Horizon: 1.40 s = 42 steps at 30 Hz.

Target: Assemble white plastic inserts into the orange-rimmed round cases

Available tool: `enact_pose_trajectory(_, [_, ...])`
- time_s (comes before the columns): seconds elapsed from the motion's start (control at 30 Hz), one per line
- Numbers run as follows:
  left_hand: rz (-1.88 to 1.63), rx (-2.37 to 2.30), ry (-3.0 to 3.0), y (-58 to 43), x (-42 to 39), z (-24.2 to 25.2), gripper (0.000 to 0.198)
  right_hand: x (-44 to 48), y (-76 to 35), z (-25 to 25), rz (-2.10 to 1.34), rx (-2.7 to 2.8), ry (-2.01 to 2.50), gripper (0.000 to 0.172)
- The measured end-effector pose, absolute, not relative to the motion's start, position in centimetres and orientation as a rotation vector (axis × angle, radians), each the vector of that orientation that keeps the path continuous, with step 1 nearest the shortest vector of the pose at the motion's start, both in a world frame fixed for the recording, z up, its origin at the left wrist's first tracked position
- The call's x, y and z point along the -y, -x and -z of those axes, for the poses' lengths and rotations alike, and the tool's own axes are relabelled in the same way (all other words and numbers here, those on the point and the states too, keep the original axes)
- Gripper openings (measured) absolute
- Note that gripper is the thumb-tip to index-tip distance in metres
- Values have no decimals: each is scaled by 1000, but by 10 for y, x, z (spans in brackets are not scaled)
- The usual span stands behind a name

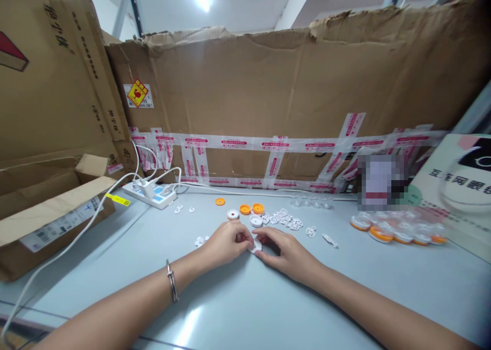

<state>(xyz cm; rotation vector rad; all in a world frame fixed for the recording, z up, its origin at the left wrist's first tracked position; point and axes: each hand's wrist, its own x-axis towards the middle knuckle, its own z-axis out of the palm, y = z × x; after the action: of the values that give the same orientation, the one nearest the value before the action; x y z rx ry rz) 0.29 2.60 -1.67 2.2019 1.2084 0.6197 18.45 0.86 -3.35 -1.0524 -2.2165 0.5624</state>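
Both hands meet over the table at a small white round plastic part (257, 245). My right hand (283, 250) grips its edge between thumb and fingers. My left hand (229, 243) is closed, its thumb and fingertips pinched at the part's left side; whether it also holds a smaller piece is hidden. Just beyond the hands sit a white ring-shaped part (232, 214) and a white round cup (255, 221). Orange rings (244, 210) lie behind them, and a heap of small white perforated pieces (286, 219) spreads to the right.
Finished-looking orange and clear discs (399, 228) are grouped at the right. A power strip (150, 192) with white cables stands back left, beside an open cardboard box (57, 222). Small white pieces (199, 241) lie near my left wrist. Cardboard (238, 84) walls the back.
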Motion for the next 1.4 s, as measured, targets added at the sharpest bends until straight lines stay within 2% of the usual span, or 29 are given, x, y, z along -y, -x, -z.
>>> enact_pose_trajectory(0.43, [-621,-1270,-2212,-4,-26,14,7,-7,-185,36,-563,2222,1039,30])
enact_pose_trajectory(0.57, [-592,-1198,-2288,-4,-25,12,11,-7,-185,36,-575,2220,1057,32])
enact_pose_trajectory(0.77, [-679,-1252,-2412,20,-31,-19,15,-7,-186,35,-578,2212,1072,30])
enact_pose_trajectory(0.93, [-78,-1524,-2481,56,-35,-45,12,-7,-187,34,-574,2216,1077,25])
enact_pose_trajectory(1.03, [22,-1494,-2455,62,-39,-39,14,-6,-187,33,-581,2217,1074,24])
enact_pose_trajectory(1.27, [-47,-1454,-2425,51,-41,-25,11,-7,-188,30,-490,2149,1075,21])
enact_pose_trajectory(1.4, [-222,-1451,-2424,38,-35,-22,18,-8,-191,28,-354,2063,1011,15])
